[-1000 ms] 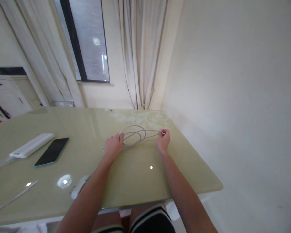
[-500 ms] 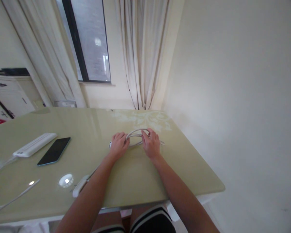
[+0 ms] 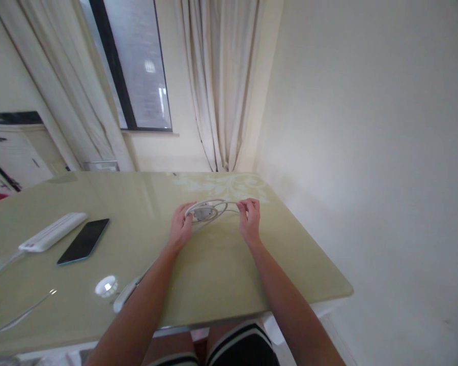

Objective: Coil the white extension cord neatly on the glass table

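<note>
A white cable (image 3: 217, 204) is bunched in loose loops above the table's right half. My left hand (image 3: 180, 226) is closed around the left side of the loops. My right hand (image 3: 249, 218) pinches a strand of the same cable, with its fingertips pressed together, off to the right of the coil. A pale grey patch shows inside the loops; what it is I cannot make out. Beside my left forearm lies a white elongated piece (image 3: 125, 296), partly hidden by the arm, with a thin cord running from it.
On the left of the glossy table (image 3: 213, 284) lie a white power strip (image 3: 53, 233) and a dark phone (image 3: 84, 241). Nearer me are a small round white object (image 3: 106, 286) and another white cable (image 3: 23, 316). A wall (image 3: 366, 152) borders the table's right side.
My right hand has moved right, away from the left, drawing a strand of cable out from the loops. My left hand has turned slightly, and the coil shows more openly.
</note>
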Motion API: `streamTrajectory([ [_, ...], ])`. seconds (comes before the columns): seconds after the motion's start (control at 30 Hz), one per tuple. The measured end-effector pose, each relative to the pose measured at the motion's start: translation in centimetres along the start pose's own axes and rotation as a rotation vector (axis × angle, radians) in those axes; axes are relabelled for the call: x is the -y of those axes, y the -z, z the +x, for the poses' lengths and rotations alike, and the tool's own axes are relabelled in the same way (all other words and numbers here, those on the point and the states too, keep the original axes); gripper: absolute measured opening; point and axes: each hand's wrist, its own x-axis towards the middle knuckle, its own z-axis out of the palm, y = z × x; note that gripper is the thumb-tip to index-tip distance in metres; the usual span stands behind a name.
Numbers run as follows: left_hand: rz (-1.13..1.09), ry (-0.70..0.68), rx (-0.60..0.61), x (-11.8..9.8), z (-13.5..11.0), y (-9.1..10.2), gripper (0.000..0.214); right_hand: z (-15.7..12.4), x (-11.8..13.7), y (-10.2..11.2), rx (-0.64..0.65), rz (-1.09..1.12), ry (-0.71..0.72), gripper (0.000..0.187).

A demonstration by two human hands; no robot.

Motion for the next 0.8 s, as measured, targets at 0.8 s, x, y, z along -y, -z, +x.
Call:
streamTrajectory([
  [0.8, -0.246, 0.272, 0.354, -2.1, -0.4, -1.3, 0.064, -1.0, 0.8, -1.1, -0.053, 0.407, -0.421, 0.034],
])
